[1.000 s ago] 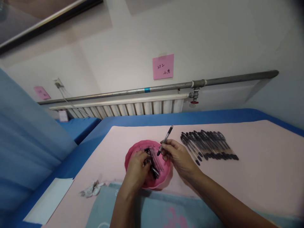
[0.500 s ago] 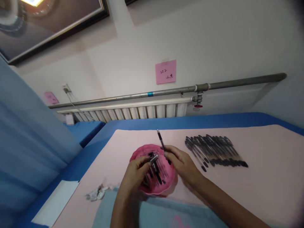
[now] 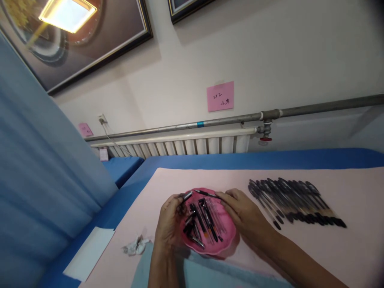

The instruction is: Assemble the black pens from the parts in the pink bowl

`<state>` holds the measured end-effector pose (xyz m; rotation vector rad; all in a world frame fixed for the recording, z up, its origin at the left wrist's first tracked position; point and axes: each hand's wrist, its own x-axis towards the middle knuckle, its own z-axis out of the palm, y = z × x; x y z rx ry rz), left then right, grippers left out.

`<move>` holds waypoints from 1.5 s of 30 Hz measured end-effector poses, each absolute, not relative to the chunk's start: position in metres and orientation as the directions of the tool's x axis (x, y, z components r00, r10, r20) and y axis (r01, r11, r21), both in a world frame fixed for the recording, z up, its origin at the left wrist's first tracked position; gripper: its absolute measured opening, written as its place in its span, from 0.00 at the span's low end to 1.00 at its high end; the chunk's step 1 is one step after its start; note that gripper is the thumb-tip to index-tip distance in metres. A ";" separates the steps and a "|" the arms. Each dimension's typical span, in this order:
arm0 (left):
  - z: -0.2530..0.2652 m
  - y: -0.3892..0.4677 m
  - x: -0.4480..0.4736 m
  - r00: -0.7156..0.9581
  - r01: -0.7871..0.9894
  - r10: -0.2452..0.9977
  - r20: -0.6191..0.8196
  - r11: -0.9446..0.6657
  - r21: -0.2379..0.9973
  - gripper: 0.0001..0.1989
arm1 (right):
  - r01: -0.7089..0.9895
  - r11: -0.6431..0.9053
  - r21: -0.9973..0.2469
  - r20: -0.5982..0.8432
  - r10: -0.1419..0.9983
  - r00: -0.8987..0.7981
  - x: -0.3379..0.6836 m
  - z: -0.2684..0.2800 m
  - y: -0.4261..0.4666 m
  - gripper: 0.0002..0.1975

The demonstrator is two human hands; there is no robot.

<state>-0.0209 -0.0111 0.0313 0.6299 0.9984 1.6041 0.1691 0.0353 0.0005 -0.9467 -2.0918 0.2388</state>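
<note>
A scalloped pink bowl (image 3: pixel 230 230) sits between my hands, holding loose black pen caps (image 3: pixel 189 224) and several clear and black pen parts (image 3: pixel 210 220). My left hand (image 3: pixel 166 220) is closed at the bowl's left rim, with a short clear-and-black pen cap (image 3: pixel 187 195) sticking out of its fingers. Over the far right rim, my right hand (image 3: pixel 244 212) grips a slim black pen (image 3: pixel 207 194), which lies nearly level and points left. The pen's rear end is hidden in my fingers. To the right, a slanted row of capped black pens (image 3: pixel 294 202) lies side by side.
Pink sheeting (image 3: pixel 360 192) covers the blue bed (image 3: pixel 210 162). Crumpled white tissue (image 3: pixel 135 245) and a white paper sheet (image 3: pixel 88 253) lie at the left. Light-blue cloth (image 3: pixel 207 274) is at the near edge. A blue curtain (image 3: pixel 54 160) hangs left; a radiator (image 3: pixel 192 146) lines the wall.
The pen in my right hand has tipped from upright to nearly level. My hands have moved apart toward the bowl's sides, showing more of its contents. The whole view has shifted.
</note>
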 end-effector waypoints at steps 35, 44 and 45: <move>0.020 -0.011 -0.013 -0.180 -0.346 0.966 -0.187 0.116 0.931 0.14 | 0.443 0.693 -0.569 0.437 0.711 -0.551 0.161 0.005 0.012 0.10; 0.022 -0.012 -0.010 -0.243 -0.316 0.951 -0.190 0.107 0.943 0.17 | 0.788 0.282 -0.548 0.320 0.940 -0.113 0.235 -0.007 0.033 0.05; 0.021 -0.012 -0.010 -0.233 -0.303 0.955 -0.184 0.109 0.947 0.17 | 0.843 0.251 -0.475 0.329 0.940 -0.094 0.244 -0.008 0.036 0.06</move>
